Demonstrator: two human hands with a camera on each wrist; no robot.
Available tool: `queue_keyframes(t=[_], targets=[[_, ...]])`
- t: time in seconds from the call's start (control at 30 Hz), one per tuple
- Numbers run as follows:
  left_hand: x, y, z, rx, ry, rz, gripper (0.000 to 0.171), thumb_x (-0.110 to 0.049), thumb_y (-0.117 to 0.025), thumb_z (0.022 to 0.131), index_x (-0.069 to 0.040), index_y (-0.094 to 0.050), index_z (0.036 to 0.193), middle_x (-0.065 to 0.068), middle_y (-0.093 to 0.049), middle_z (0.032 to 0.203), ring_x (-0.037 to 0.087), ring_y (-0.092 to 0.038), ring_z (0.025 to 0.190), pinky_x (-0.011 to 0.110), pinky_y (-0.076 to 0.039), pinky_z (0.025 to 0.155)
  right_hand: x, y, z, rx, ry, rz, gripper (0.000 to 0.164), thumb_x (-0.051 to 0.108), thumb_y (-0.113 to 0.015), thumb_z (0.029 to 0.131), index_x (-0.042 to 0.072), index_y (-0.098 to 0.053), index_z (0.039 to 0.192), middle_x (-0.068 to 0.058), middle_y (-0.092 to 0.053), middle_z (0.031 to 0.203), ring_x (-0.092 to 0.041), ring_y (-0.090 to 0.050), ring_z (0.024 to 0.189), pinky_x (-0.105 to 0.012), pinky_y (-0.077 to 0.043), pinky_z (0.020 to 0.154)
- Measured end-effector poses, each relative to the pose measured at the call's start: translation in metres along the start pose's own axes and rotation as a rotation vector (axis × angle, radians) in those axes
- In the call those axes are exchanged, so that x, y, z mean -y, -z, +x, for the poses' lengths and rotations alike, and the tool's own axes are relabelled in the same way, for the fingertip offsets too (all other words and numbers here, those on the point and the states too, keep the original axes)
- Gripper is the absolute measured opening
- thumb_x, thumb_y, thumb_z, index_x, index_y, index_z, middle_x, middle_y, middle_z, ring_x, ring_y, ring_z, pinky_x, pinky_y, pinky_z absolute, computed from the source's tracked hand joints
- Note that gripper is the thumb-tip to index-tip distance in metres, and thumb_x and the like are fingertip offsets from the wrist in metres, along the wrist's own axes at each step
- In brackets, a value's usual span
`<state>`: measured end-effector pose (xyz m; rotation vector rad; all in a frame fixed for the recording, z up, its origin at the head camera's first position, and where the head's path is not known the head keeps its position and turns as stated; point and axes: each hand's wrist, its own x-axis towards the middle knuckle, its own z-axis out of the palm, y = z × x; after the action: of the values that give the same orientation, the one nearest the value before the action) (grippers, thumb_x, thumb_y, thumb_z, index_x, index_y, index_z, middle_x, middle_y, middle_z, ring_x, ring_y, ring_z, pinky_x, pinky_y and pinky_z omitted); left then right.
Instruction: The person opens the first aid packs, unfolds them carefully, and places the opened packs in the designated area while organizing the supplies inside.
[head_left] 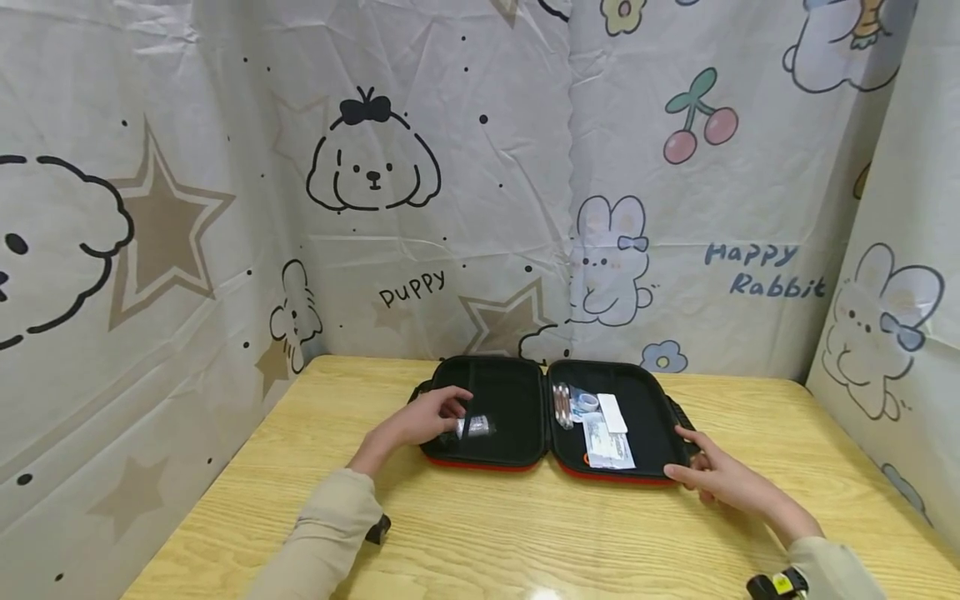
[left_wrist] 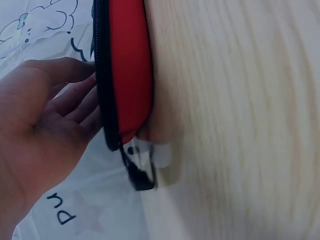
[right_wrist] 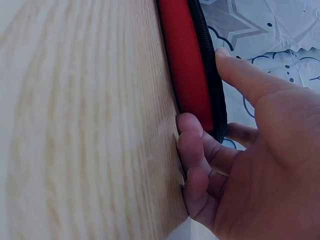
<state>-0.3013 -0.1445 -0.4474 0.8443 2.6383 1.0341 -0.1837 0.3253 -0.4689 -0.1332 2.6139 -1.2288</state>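
Note:
A red zip case point(head_left: 508, 467) with a black lining lies unfolded flat on the table. My left hand point(head_left: 429, 414) reaches over its left half, fingers loosely bent, thumb beside a small clear packet point(head_left: 477, 427). In the left wrist view, the case's red side point(left_wrist: 131, 65) hides the fingertips of that hand point(left_wrist: 45, 120). At the right half's near outer corner, my right hand point(head_left: 723, 477) grips the case, thumb on the rim. Its fingers point(right_wrist: 192, 147) curl against the red side from below in the right wrist view.
In the right half lie a white roll of tape point(head_left: 588, 402), a printed packet point(head_left: 609, 446), a plain white packet point(head_left: 612, 413) and a bundle of slim sticks point(head_left: 562, 406). Carry handles point(head_left: 678, 412) flank the case. A printed cloth point(head_left: 465, 275) hangs behind the wooden table point(head_left: 480, 533).

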Motion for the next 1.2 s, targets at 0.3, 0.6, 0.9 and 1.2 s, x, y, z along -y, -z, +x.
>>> queue_keyframes(t=[0.3,0.6,0.9,1.2], targets=[[0.004,-0.015,0.012,-0.014,-0.001,-0.221,0.056,0.010,-0.054,0.090,-0.001,-0.045,0.144,0.016,-0.065,0.112,0.022,-0.065,0.102,0.031,-0.053,0.087,0.002,0.000,-0.001,-0.010,-0.009,-0.013,0.089,0.037,-0.064,0.096,0.003,-0.009,0.157,-0.008,-0.055,0.085,-0.016,-0.049,0.063,-0.026,-0.038,0.050],[-0.001,-0.029,0.018,0.070,0.117,-0.596,0.067,0.012,-0.043,0.090,-0.002,-0.027,0.154,0.026,-0.061,0.128,0.022,-0.070,0.098,0.031,-0.055,0.083,0.001,0.000,0.000,-0.013,-0.017,-0.009,0.090,0.038,-0.064,0.096,0.003,-0.009,0.157,-0.007,-0.055,0.084,-0.016,-0.049,0.063,-0.026,-0.038,0.051],[-0.010,-0.020,0.017,-0.184,0.065,-0.020,0.042,0.004,-0.056,0.087,-0.003,-0.060,0.129,0.018,-0.061,0.120,0.027,-0.063,0.096,0.041,-0.053,0.085,-0.001,0.000,0.001,-0.013,-0.008,-0.026,0.089,0.037,-0.063,0.096,0.001,-0.008,0.156,-0.008,-0.056,0.083,-0.017,-0.049,0.063,-0.027,-0.039,0.053],[-0.029,-0.025,0.030,-0.205,-0.082,0.062,0.027,-0.004,-0.062,0.093,-0.003,-0.065,0.120,0.013,-0.062,0.117,0.026,-0.064,0.101,0.043,-0.051,0.094,-0.002,-0.001,0.002,-0.012,0.010,-0.021,0.089,0.036,-0.064,0.096,0.001,-0.008,0.156,-0.007,-0.055,0.080,-0.016,-0.049,0.061,-0.026,-0.040,0.053]])
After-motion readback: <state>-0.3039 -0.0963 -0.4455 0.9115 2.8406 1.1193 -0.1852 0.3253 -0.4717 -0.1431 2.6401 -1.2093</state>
